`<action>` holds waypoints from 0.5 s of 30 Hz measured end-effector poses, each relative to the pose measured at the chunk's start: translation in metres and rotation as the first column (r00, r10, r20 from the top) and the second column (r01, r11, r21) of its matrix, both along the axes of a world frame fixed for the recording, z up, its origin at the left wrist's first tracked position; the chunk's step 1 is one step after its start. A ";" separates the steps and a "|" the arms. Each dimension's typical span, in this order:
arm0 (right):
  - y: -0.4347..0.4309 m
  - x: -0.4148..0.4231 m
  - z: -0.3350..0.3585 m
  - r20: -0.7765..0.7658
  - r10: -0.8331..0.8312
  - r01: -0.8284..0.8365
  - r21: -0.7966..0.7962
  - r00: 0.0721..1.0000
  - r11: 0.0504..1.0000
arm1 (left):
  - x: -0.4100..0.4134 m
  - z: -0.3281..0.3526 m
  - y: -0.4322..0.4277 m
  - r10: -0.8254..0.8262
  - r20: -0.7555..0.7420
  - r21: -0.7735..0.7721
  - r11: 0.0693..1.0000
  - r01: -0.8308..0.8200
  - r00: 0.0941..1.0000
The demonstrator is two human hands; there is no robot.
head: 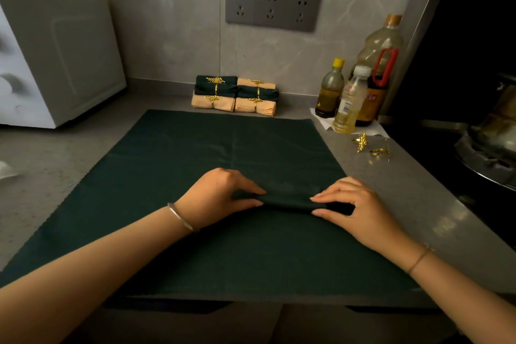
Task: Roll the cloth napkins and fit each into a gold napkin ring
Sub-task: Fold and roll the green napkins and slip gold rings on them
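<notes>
Left fingers [248, 184] and right fingers [329, 192] each pinch one end of a dark green rolled cloth napkin [287, 200], which lies crosswise between them. Under it is a flat dark green cloth sheet [181, 165] spread on the grey bench [405, 193]; can't tell if it's the same piece. Beyond the right fingers are loose gold leaf-shaped napkin rings [362, 142]. Farther ahead, a stack of green and peach ringed napkins [223, 89] sits at the wall.

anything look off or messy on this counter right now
Nothing spilled or damaged. The left hand and right hand pinch the dark green roll on the spread green cloth; the ringed napkins by the wall are stacked neatly. Only two gold napkin rings lie loose on the counter beside the oil bottles.
</notes>
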State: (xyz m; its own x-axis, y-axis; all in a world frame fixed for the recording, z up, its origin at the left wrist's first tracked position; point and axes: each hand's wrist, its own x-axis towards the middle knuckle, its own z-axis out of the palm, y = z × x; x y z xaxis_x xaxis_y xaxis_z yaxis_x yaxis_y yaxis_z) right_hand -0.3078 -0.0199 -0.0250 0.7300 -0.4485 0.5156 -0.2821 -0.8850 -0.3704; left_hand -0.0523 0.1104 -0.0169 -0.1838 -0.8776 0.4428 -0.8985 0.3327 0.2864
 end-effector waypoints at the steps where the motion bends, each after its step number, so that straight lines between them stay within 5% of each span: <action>1: 0.000 0.000 0.001 0.004 -0.013 0.013 0.048 1.000 0.999 | 0.000 0.000 0.000 -0.004 -0.083 0.006 1.000 0.004 0.997; 4: -0.003 0.004 0.004 0.017 -0.040 0.034 0.263 0.999 0.964 | -0.001 0.002 -0.001 0.066 -0.340 0.139 0.990 -0.020 0.938; 8: -0.010 0.010 0.007 0.070 -0.082 0.037 0.498 0.994 0.866 | 0.003 0.007 -0.010 0.251 -0.617 0.380 0.925 0.003 0.746; 11: -0.014 0.015 0.012 0.055 -0.112 0.049 0.652 0.992 0.756 | 0.008 0.013 -0.021 0.355 -0.630 0.522 0.852 0.037 0.691; 15: -0.021 0.018 0.019 -0.037 -0.122 0.110 0.726 0.992 0.679 | 0.016 0.025 -0.030 0.323 -0.563 0.575 0.814 0.080 0.761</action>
State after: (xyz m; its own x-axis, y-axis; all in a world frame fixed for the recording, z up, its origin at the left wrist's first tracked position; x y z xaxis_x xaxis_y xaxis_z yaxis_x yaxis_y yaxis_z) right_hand -0.2896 -0.0410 -0.0059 0.6420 -0.7667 0.0013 -0.3542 -0.2981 -0.8864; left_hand -0.0368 0.0806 0.0081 0.0754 -0.9874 -0.1389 -0.4726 -0.1580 0.8670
